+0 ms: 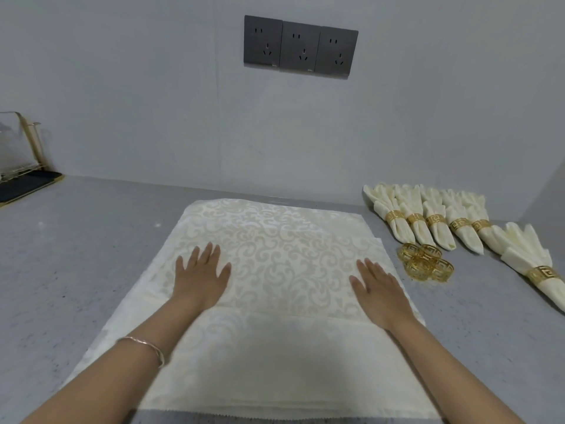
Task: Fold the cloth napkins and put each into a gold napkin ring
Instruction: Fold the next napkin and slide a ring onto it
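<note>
Bare bench (101, 240) lies open at nine o'clock; loose gold rings (425, 265) and ringed napkins (437, 221) crowd two o'clock.

Nothing here is legible. The three grey wall sockets (301, 47) each carry a tiny pale mark at the lower right corner (too small to read), and the gold napkin rings (421, 265) show only a fret pattern.

A single head-worn camera looks forward and down over the bench (76, 255) from close above, facing the wall (153, 102) and its sockets (300, 47).
</note>
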Demonstrator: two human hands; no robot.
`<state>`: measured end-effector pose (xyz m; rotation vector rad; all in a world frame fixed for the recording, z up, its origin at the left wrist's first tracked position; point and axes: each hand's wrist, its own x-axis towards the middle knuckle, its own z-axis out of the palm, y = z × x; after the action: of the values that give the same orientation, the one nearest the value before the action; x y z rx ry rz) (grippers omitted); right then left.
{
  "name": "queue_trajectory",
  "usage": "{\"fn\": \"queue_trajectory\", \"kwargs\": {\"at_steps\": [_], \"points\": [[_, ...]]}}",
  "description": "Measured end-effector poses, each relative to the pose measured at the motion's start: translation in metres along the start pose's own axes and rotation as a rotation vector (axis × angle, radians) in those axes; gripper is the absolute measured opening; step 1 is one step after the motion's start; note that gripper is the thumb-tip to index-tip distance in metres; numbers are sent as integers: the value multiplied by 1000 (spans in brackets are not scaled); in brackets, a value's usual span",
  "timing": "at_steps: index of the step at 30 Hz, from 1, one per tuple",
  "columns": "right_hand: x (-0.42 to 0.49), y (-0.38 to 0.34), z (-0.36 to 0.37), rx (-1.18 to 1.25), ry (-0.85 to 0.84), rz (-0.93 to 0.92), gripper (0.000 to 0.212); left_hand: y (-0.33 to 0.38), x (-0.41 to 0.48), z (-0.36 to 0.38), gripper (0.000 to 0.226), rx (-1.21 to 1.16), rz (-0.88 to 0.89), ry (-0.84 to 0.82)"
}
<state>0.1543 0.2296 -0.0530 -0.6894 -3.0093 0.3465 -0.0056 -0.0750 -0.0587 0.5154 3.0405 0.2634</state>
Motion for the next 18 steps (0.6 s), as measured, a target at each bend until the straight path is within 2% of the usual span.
{"fn": "queue_trajectory", "kwargs": {"at_steps": [8,10,13,16,18], "points": [[4,24,-9,-86,-70,30,65,-30,2,-8,68,-7,-60,8],[3,6,-17,1,-62,3,70,-31,1,-8,69,-13,-62,7],[14,-38,-29,222,0,-133,68,-31,1,-7,69,-29,-67,24],[49,-92,-33,269,-107,-244,72,-29,0,-6,69,-32,-68,27],[79,-125,-27,217,-187,-267,74,-30,1,-5,69,-31,-72,35]]}}
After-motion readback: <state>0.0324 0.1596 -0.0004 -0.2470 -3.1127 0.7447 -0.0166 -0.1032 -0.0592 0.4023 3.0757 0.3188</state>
